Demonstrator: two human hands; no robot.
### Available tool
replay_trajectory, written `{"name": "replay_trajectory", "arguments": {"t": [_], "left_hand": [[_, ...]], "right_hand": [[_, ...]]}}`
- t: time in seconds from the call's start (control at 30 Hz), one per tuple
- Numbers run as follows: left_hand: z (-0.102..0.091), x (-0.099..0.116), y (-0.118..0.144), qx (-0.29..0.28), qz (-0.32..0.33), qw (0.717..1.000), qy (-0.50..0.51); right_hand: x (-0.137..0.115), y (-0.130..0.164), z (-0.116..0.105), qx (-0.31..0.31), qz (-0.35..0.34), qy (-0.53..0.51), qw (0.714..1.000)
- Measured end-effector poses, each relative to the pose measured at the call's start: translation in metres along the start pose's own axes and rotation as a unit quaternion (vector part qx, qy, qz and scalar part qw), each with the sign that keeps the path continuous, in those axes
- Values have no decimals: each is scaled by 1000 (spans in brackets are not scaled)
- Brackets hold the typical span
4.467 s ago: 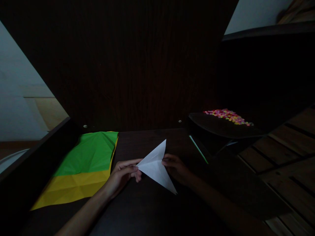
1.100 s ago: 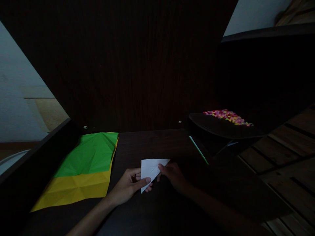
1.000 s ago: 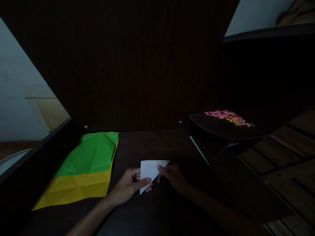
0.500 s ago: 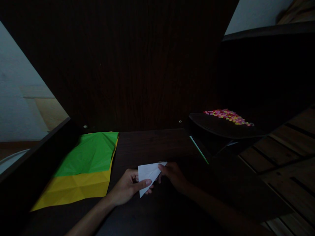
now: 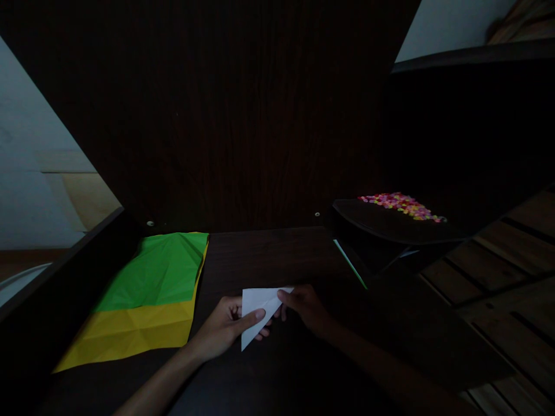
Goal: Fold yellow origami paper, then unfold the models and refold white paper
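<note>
A small folded white paper (image 5: 256,303) is held just above the dark table (image 5: 269,254), its point hanging down toward me. My left hand (image 5: 225,326) pinches its left side, thumb across the front. My right hand (image 5: 306,306) pinches its upper right corner. The light is dim, and the fingers behind the paper are hidden.
A green sheet (image 5: 160,268) lies over a yellow sheet (image 5: 130,332) at the table's left. A dark tray (image 5: 390,222) with several small colourful pieces (image 5: 401,205) stands at the right, a thin green strip (image 5: 350,264) beside it. A dark wooden panel rises behind.
The paper went from a long open kite shape to a smaller folded piece. In the last second it has tilted a little, its lower point dropping toward me.
</note>
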State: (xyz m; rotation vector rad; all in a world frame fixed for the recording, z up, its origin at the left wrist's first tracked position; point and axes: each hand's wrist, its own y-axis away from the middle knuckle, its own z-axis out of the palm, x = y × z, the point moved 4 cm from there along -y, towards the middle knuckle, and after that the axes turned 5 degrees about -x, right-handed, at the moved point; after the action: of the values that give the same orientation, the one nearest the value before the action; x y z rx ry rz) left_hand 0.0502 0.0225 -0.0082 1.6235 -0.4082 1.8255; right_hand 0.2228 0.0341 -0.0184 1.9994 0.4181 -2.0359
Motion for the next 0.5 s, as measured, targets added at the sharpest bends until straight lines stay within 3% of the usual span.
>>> {"name": "replay_trajectory", "arguments": {"t": [0.27,0.5], "left_hand": [[1,3,0,-15,10,999,-34],[-2,11,1,27,42,995,-90]], "right_hand": [[5,1,5,-27,4,0,1000],[5,1,1,-3,25,32,999]]}}
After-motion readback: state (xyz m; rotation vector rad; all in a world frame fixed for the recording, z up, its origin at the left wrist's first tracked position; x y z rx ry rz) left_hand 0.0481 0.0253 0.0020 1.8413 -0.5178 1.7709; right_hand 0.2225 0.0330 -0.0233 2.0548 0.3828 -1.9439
